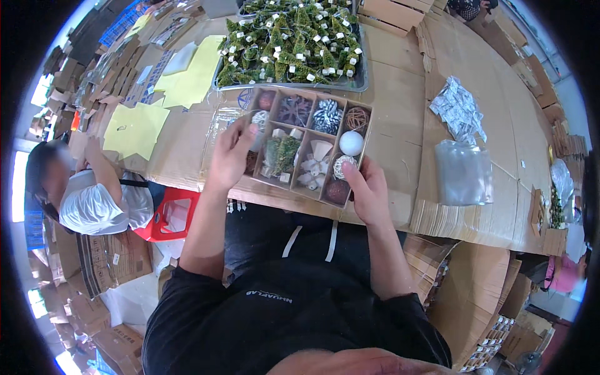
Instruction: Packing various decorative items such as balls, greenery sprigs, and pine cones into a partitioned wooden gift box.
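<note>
A compartmented cardboard box [304, 133] is gripped at both sides, tilted, over the near edge of the table. My left hand [229, 154] is closed on its left side, and my right hand [370, 189] holds the right side with the thumb over the rim. Inside lie small green trees [282, 154], a dark snowflake-like ornament [295, 110], black-and-white pine cones [327, 116], pale flower-like pieces [314, 167], a brown wicker ball [357, 119] and a white ball [351, 143]. Dark red balls show at two corners. My left fingers partly hide the left column.
Beyond the box stands a metal tray [362, 72] heaped with small green trees [287, 50]. Yellow paper sheets [134, 130] lie left. Crumpled silvery wrapping [459, 109] and clear plastic bags [463, 173] are on the right. A person [94, 194] sits at the left beside a red stool [169, 215].
</note>
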A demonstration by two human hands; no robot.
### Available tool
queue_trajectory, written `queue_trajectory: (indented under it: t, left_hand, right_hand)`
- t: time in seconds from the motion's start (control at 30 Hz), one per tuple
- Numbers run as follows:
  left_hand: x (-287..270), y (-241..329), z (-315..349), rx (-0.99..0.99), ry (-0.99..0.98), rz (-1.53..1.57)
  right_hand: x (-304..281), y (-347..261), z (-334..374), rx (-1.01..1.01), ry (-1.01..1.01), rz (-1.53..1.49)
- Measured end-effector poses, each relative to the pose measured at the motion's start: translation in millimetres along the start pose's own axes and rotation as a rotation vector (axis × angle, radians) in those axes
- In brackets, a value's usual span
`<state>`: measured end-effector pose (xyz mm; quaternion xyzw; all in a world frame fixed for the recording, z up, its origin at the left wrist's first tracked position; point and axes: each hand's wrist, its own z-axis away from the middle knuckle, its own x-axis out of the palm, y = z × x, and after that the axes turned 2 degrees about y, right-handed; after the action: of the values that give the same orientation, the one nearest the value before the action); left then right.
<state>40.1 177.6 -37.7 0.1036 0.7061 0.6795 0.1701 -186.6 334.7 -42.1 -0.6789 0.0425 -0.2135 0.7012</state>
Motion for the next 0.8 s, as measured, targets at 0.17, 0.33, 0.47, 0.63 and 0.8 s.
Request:
queue_trajectory:
  t: [0.17, 0.33, 0.47, 0.63, 0.8]
  left_hand:
    - [-14, 23, 9, -0.375, 0.106, 0.163]
    - [-73, -22, 5, -0.498, 0.254, 0.292]
    - [-122, -40, -7, -0.342, 0.578, 0.651]
    - [-217, -79, -23, -0.377, 0.836, 0.794]
    - [-251, -104, -28, -0.339, 0.699, 0.765]
  right_hand:
    - [1, -26, -1, 0.191, -0.198, 0.082]
    - [-3, 1, 3, 0.09, -0.156, 0.069]
    - [-42, 25, 0, 0.043, 0.193, 0.119]
    - [-78, 53, 7, 0.005, 0.352, 0.165]
    - [-83, 85, 10, 0.139, 0.322, 0.198]
